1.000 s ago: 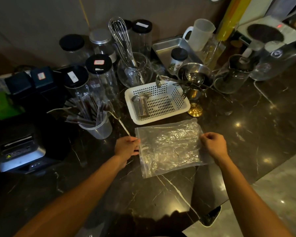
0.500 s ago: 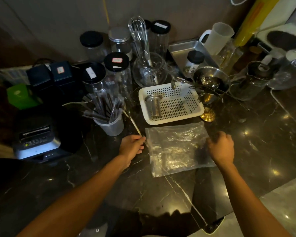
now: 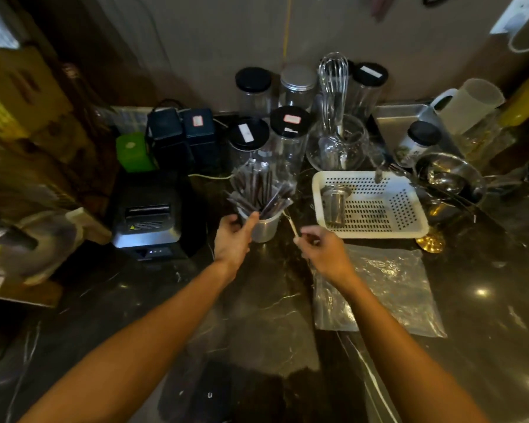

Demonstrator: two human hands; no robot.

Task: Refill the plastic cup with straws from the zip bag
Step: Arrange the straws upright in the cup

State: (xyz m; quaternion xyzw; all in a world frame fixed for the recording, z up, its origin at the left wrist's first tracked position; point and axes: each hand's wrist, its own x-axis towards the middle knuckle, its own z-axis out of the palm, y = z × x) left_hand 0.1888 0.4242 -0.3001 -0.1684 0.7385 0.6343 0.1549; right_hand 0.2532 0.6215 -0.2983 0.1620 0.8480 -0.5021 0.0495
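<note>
A clear plastic cup (image 3: 264, 228) stands on the dark marble counter, packed with several dark wrapped straws (image 3: 258, 190) that fan out of its top. My left hand (image 3: 234, 238) wraps around the cup's left side, thumb against its rim. My right hand (image 3: 321, 247) hovers just right of the cup and pinches the lower end of a thin pale wrapped straw (image 3: 290, 221) that leans toward the cup. The clear zip bag (image 3: 388, 288) lies flat and looks empty on the counter, partly under my right forearm.
A white perforated basket (image 3: 409, 230) with a metal strainer cup (image 3: 335, 204) sits right of the cup. Lidded jars (image 3: 289, 138), a glass bowl with a whisk (image 3: 333, 87) and metal bowls crowd the back. A receipt printer (image 3: 148, 219) stands left.
Both hands have let go of the zip bag and moved left to the cup. The left hand now holds the cup, the right pinches the pale straw. My view shifted left.
</note>
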